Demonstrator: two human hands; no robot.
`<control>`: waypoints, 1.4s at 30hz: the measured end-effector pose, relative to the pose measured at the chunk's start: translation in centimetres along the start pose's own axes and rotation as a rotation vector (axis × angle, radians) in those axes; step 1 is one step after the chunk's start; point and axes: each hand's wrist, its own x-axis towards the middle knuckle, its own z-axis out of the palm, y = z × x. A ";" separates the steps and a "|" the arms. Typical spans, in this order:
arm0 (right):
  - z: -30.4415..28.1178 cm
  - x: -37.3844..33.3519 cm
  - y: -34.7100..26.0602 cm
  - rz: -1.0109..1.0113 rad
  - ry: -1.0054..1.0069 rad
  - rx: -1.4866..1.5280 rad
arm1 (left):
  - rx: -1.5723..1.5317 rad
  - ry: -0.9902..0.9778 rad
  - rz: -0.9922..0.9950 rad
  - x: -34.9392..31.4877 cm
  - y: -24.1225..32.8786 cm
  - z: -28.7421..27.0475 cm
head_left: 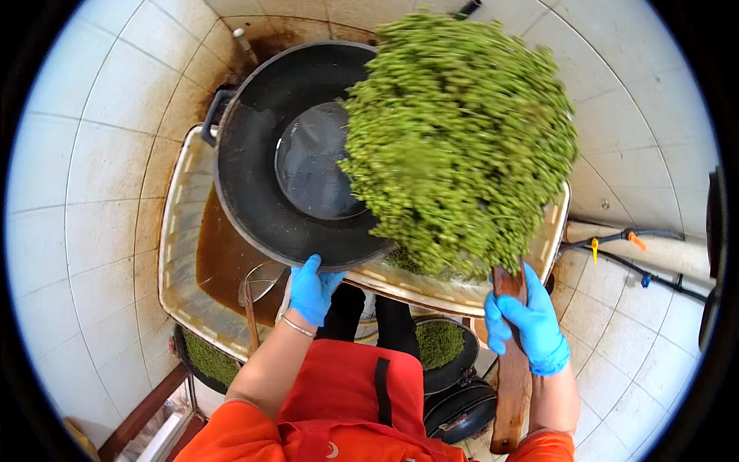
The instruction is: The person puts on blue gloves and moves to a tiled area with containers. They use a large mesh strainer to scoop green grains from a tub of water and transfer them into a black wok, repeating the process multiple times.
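Note:
My left hand (313, 292), in a blue glove, grips the near rim of a large black pot (250, 189), which is tilted over a pale basin (171, 254). A little clear liquid seems to lie on the pot's bottom. My right hand (531, 323), also gloved in blue, is closed round the flat wooden handle (508, 404) of a tool. Its head is hidden under a big heap of small green berries (462, 138), blurred by motion. This heap covers the pot's right side and hangs above the basin's right part.
Brown liquid (219, 258) fills the basin's left part, where a wood-handled wire strainer (251, 316) leans. Below stand dark pans holding green bits (209, 360) and more green bits (439, 344). Tiled walls (100, 169) close in around; black hoses with a yellow valve (594, 248) run at right.

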 end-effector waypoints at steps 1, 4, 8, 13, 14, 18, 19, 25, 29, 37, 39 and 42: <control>1.1 1.1 -0.4 0.003 -0.005 -0.063 | -0.004 -0.013 0.007 0.0 -0.1 -0.2; 4.6 6.0 -0.5 -0.047 0.054 -0.336 | -0.011 -0.024 0.033 0.2 -0.3 -0.6; 3.6 11.2 1.4 -0.557 0.265 -1.220 | 0.021 -0.015 0.026 -0.1 -1.6 0.6; 2.3 10.3 0.4 -0.910 0.381 -1.328 | 0.015 0.041 0.065 -0.1 -0.9 0.3; 1.5 9.4 0.1 -0.848 0.389 -1.215 | 0.017 0.062 0.077 0.0 -0.7 -0.2; -11.7 6.5 2.7 -0.667 0.734 -0.858 | 0.078 -0.007 0.066 -1.6 -1.1 1.5; -15.2 5.7 3.3 -0.567 0.771 -0.827 | 0.143 -0.012 0.071 -2.1 -2.0 1.9; -33.5 15.7 14.6 0.072 0.919 -0.625 | 0.441 -0.076 -0.412 -3.3 -14.5 3.7; -39.4 25.5 21.2 0.224 1.075 -0.716 | 0.696 -0.420 -0.598 1.2 -28.8 7.9; -40.6 35.3 24.9 0.303 0.902 -0.219 | 0.724 -0.612 -1.228 14.8 -43.2 12.8; -42.2 37.3 28.7 0.244 0.970 -0.243 | 0.778 -0.511 -1.092 14.8 -44.1 11.0; -40.4 39.5 32.1 0.128 0.889 -0.246 | 0.830 -0.397 -0.982 15.5 -41.5 9.8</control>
